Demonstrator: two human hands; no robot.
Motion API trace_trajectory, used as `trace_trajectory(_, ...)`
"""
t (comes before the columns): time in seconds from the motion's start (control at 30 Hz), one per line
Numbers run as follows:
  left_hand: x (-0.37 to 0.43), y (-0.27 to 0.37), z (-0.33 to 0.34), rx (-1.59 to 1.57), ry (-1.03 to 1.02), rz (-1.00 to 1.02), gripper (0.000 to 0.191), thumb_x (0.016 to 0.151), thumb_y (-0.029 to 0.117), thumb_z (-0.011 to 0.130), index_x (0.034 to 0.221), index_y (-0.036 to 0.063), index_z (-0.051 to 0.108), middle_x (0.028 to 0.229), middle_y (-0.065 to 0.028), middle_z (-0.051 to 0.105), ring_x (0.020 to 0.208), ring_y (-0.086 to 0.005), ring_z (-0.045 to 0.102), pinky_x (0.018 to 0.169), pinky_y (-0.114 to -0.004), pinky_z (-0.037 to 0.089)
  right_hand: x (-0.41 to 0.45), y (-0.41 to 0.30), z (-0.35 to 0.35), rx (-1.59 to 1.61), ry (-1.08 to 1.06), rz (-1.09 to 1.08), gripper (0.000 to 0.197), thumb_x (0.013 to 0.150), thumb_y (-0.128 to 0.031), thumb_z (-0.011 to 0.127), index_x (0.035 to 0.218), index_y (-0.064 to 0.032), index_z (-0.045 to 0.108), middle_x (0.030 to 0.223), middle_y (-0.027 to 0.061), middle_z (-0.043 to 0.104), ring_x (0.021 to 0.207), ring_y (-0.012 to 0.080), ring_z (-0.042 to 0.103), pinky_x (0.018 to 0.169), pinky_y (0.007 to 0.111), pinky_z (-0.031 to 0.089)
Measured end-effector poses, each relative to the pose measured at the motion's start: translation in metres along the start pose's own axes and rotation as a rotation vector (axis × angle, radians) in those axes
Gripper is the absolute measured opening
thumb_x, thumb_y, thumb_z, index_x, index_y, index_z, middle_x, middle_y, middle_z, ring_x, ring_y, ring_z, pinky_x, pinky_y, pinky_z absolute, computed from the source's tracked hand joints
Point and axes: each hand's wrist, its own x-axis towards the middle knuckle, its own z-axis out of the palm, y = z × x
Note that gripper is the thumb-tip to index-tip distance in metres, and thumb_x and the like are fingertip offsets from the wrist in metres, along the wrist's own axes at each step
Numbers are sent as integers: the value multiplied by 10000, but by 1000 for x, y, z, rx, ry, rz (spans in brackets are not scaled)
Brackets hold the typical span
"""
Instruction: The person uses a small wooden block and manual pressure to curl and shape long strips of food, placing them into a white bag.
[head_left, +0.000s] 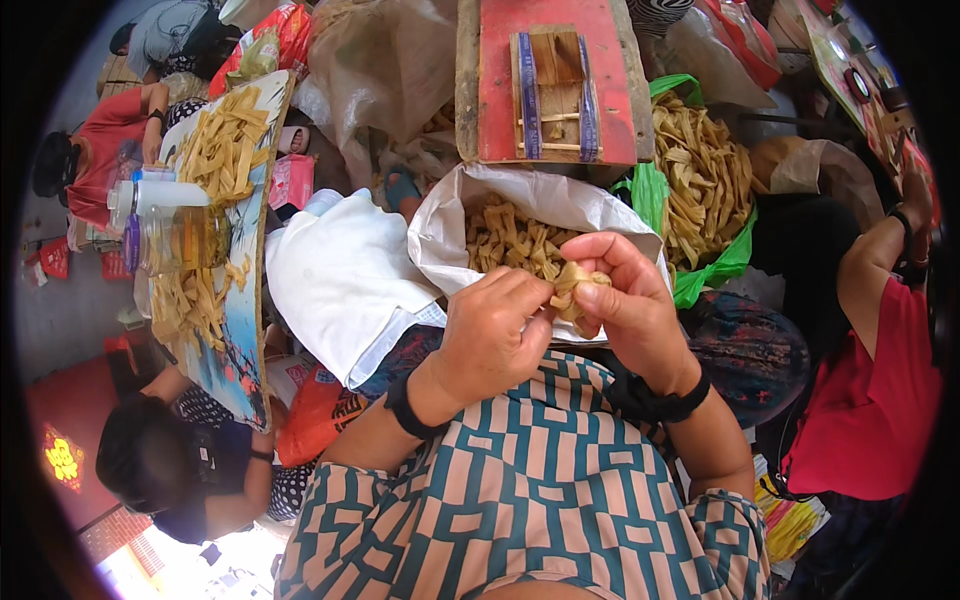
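Note:
My right hand grips a small knotted piece of a pale tan, folded strip between thumb and fingers. My left hand pinches the left side of the same piece. Both hands are above the near edge of an open white woven sack, which holds a heap of similar knotted pieces. To the right of the sack, a green plastic bag is full of long tan strips. What the strips are made of I cannot tell for certain.
Beyond the sack stands a red board bearing a wooden block jig with purple straps. White cloth lies left of the sack. Farther left, a painted tabletop holds strips, bottles and a jar. Other people sit at left and right.

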Motion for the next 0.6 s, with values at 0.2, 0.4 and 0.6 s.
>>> trace_trajectory(0.2, 8, 16, -21, -143, -161, -235, 251, 976, 175, 879, 991, -10, 710, 866, -175, 695, 733, -358, 729, 651, -407, 549, -1, -7, 3, -216, -113, 6, 400, 1148, -94, 698, 1529, -32, 595, 1197, -7, 673, 996, 28, 614, 825, 196, 518)
trace_trajectory(0.4, 9, 10, -22, -351, -231, -239, 300, 1081, 250, 797, 931, 19, 677, 736, -95, 640, 667, -238, 696, 609, -403, 559, -3, -15, 10, -212, -95, 25, 404, 1149, -116, 705, 1528, -22, 600, 1083, -41, 648, 874, 7, 558, 712, 183, 450)
trace_trajectory(0.6, 18, 9, -55, -1281, 39, -706, 357, 1167, 205, 677, 837, 76, 634, 668, 40, 492, 542, -59, 497, 575, -311, 599, -29, -44, -11, -421, -41, 14, 399, 1145, -121, 710, 1517, 6, 644, 768, -109, 561, 659, 0, 495, 621, 187, 388)
